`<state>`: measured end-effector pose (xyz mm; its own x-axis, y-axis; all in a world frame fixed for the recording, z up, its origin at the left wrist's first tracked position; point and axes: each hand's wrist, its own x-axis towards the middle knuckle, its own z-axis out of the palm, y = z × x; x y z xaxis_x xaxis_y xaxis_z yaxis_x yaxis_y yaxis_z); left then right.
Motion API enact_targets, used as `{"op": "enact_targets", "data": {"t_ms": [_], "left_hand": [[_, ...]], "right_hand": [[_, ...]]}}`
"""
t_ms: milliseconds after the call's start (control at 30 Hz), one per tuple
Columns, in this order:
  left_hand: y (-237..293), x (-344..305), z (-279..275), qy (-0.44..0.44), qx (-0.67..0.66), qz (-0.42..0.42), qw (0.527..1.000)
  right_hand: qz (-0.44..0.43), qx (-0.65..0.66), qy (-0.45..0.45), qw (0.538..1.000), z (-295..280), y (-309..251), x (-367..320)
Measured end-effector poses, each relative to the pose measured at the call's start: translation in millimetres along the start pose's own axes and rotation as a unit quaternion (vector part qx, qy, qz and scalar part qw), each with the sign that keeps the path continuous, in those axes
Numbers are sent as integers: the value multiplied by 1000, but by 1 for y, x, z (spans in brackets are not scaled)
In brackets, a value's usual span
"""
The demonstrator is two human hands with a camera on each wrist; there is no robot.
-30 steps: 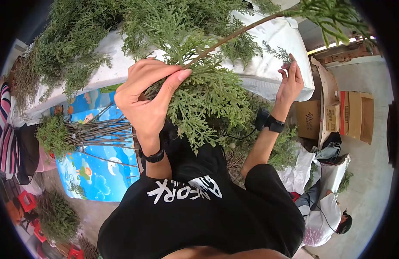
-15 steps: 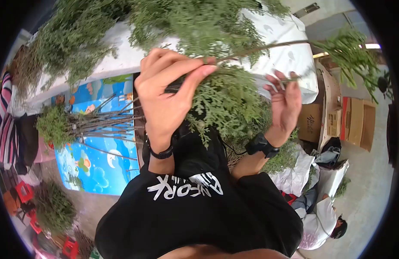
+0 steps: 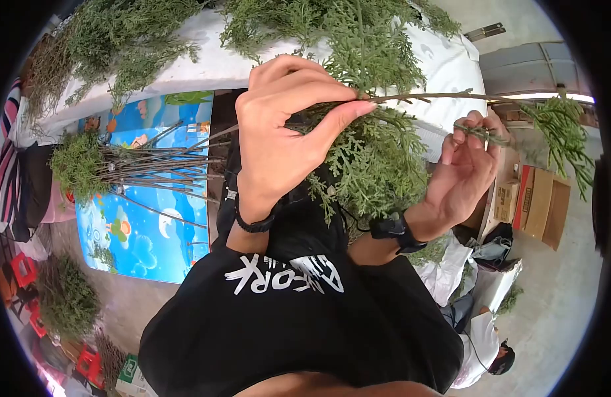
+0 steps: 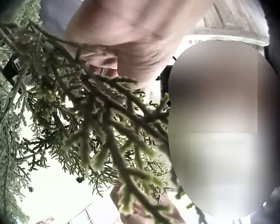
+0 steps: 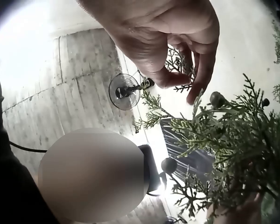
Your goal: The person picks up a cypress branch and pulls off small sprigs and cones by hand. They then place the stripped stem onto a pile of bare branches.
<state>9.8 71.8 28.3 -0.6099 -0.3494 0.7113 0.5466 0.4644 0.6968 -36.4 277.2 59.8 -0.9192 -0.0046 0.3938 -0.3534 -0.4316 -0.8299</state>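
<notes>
My left hand (image 3: 285,126) pinches a long thin brown stem (image 3: 444,96) between thumb and fingertips; its green leafy tip (image 3: 560,129) reaches to the right. Dense foliage (image 3: 371,162) hangs beneath that hand. Just below the stem, my right hand (image 3: 467,172) holds a small green sprig (image 3: 481,133) in bent fingers. In the right wrist view, the right hand (image 5: 168,42) grips this sprig (image 5: 177,63) above a branch with round cones (image 5: 217,99). Leafy twigs (image 4: 116,126) partly cover the left hand (image 4: 135,37) in the left wrist view.
Piles of green branches (image 3: 120,40) lie on a white-covered surface (image 3: 206,59) across the top. On a blue patterned board (image 3: 147,248) at left rests a bundle of bare-stemmed branches (image 3: 160,165). Cardboard boxes (image 3: 540,205) and a seated person (image 3: 481,344) are at right.
Both hands appear farther right in the head view. The right hand has turned and come near the stem with its sprig; the long stem's tip has swung down from the upper right.
</notes>
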Motion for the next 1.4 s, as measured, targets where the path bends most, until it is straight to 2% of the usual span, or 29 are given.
{"op": "enact_targets", "data": {"t_ms": [133, 333, 467, 600, 700, 1200, 1300, 1400], "left_hand": [[0, -1, -6, -14, -43, -28, 999], [5, 0, -9, -49, -106, -76, 990], [5, -2, -8, -50, -131, -109, 984], [4, -3, -7, -47, -142, -117, 982], [3, -3, -6, -44, -150, -118, 981], [3, -3, -6, -39, -126, -99, 986], [4, -3, -6, -27, -105, -80, 991], [2, -1, -8, -31, -50, -5, 998]], "right_hand": [[3, 57, 1, 998, 22, -5, -10], [-13, -43, -66, 997, 32, -7, -15], [-50, -94, -46, 993, 42, -1, -23], [-25, -116, -33, 992, 54, -4, -29], [-25, -75, -26, 997, 55, -2, -30], [-8, -41, -4, 999, 61, -1, -30], [-39, -60, -25, 997, 58, 3, -29], [-14, -78, -3, 997, 58, 0, -28]]}}
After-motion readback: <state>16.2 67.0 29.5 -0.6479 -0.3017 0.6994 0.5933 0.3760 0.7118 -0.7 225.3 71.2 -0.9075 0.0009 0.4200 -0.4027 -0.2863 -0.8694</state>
